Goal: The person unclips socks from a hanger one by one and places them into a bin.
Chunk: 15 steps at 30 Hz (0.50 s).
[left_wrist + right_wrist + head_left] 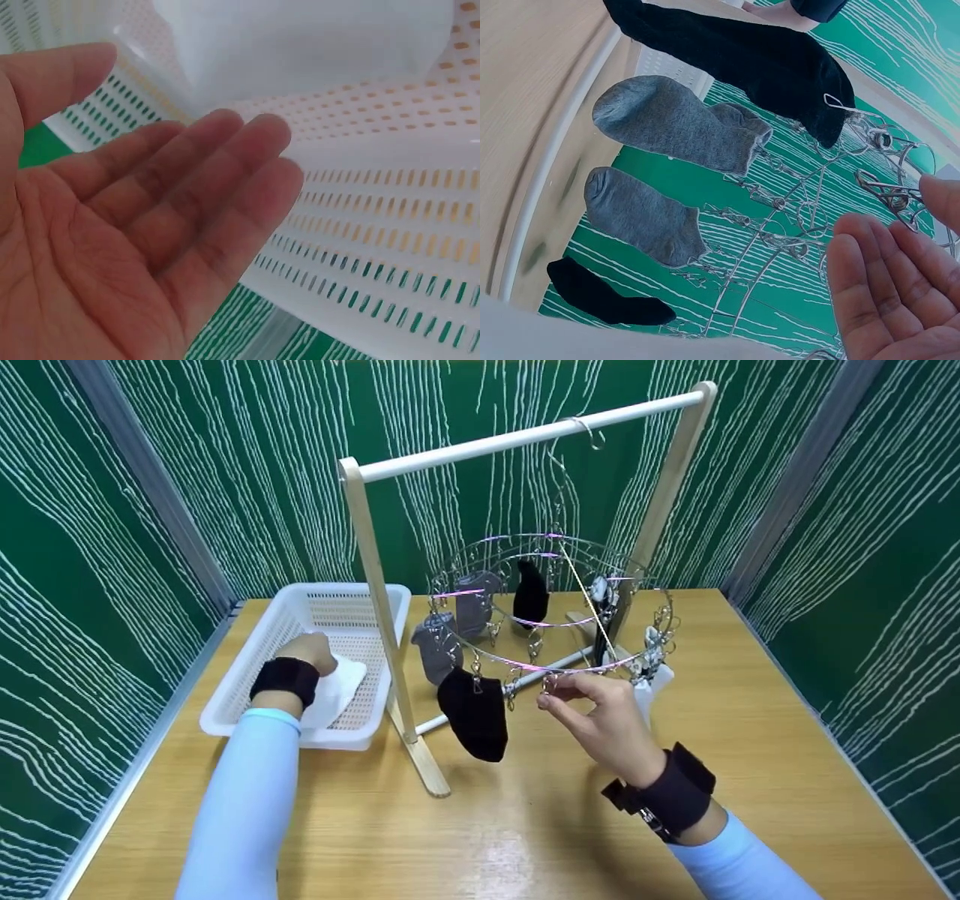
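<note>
From the head view the left hand (315,651) reaches into the white slotted plastic basket (300,607) at the left of the wooden bench (525,825), resting on a white sock (339,682) that lies inside; the left wrist view shows what that view hides, the fingers (225,172) straight and relaxed, close to the soft white cloth and gripping nothing. The right hand (607,720) is raised at the front rim of the round wire clip hanger (555,607) that hangs from the wooden rack (375,585), just right of a black sock (476,716); the head view suggests a pinch on a metal clip (885,191), yet the right wrist view shows the fingers (877,285) loosely spread with the clip just beside their tips, so I cannot tell whether they hold it; only that view shows the two fuzzy grey socks (675,127) clipped by their cuffs, with another black sock below.
</note>
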Tool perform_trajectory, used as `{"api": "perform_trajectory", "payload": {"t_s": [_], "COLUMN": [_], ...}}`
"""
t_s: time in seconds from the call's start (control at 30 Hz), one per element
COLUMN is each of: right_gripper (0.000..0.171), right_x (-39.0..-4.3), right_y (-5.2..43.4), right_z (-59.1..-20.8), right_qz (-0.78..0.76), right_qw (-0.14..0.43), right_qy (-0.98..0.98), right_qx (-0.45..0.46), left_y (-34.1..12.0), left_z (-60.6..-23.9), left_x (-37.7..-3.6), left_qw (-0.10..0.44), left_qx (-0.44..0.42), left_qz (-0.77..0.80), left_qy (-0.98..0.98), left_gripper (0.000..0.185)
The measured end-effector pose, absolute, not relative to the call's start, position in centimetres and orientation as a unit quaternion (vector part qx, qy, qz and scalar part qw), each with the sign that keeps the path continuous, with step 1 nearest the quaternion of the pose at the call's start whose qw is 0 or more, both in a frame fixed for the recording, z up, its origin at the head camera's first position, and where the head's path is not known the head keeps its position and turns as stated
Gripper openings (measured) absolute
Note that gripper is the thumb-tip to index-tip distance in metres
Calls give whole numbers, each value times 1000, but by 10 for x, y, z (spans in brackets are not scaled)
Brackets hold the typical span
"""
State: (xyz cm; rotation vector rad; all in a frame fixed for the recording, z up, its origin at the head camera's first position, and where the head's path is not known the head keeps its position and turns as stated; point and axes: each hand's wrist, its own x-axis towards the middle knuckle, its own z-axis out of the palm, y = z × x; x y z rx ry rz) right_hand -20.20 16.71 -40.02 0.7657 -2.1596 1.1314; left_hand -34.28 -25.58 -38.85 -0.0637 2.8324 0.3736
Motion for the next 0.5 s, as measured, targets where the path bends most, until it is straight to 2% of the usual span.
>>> {"api": "perform_trajectory", "payload": {"t_s": [0.13,0.37,0.5], "right_gripper": [12,10,9], "right_x": [-202,-201,-201], "right_y": [166,165,164], "right_z": [-399,-397,-397], "right_qz": [428,441,437], "right_qw": [287,280,281], "right_qy": [-807,-801,-801], "right_qx": [288,293,297], "left_y": [-260,-258,-252], "left_z": [-383,-359,-351], "left_x": [-346,-338,-332], "left_qw": [104,43,7], "left_qx": [-10,27,26], "left_qz": [153,197,210], "left_qy": [983,979,977], "left_gripper": [22,53,58]}}
